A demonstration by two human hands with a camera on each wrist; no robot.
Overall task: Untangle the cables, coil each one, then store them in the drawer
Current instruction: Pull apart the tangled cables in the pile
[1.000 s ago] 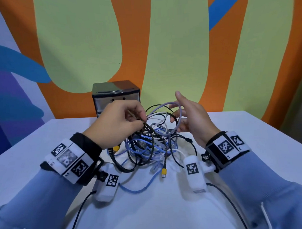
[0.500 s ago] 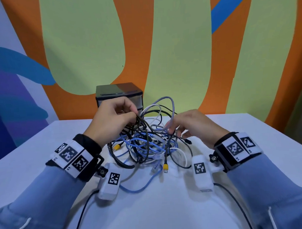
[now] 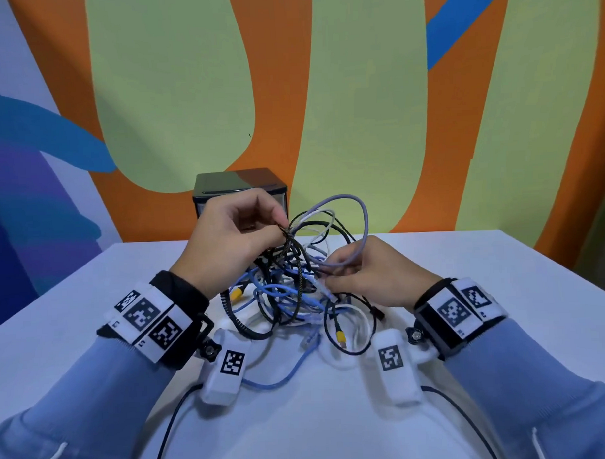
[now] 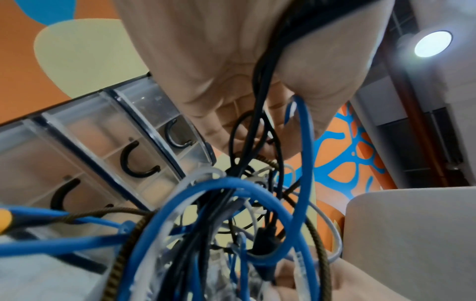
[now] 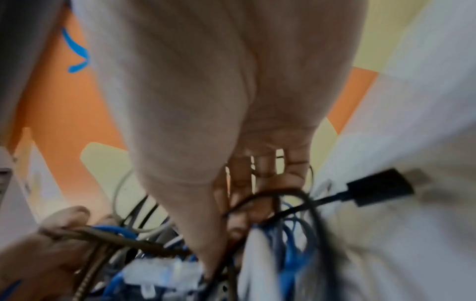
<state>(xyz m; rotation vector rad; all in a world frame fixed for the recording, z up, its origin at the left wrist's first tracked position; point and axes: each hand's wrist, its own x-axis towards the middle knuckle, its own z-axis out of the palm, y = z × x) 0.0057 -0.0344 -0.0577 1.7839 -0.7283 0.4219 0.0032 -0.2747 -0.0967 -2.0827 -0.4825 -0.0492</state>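
A tangle of cables point(image 3: 296, 291) in blue, white, grey, black and braided brown lies on the white table point(image 3: 502, 291). My left hand point(image 3: 233, 242) is raised above the tangle's left side and pinches the braided brown cable point(image 3: 287, 233) between thumb and fingers. My right hand point(image 3: 374, 275) reaches into the tangle from the right, its fingers curled around the grey cable point(image 3: 350, 258) near its white plug. The left wrist view looks up through blue loops point(image 4: 304, 163) at the palm. In the blurred right wrist view a black USB plug point(image 5: 378, 187) sticks out.
A small black drawer unit point(image 3: 239, 190) with clear drawers and black handles point(image 4: 139, 163) stands behind the tangle against the painted wall. Yellow-tipped plugs point(image 3: 341, 336) hang at the tangle's near edge. Black leads from the wrist cameras run toward me.
My right hand has dropped from a raised, open pose into the tangle and closed on the grey cable. My left hand has lifted the braided cable slightly higher.
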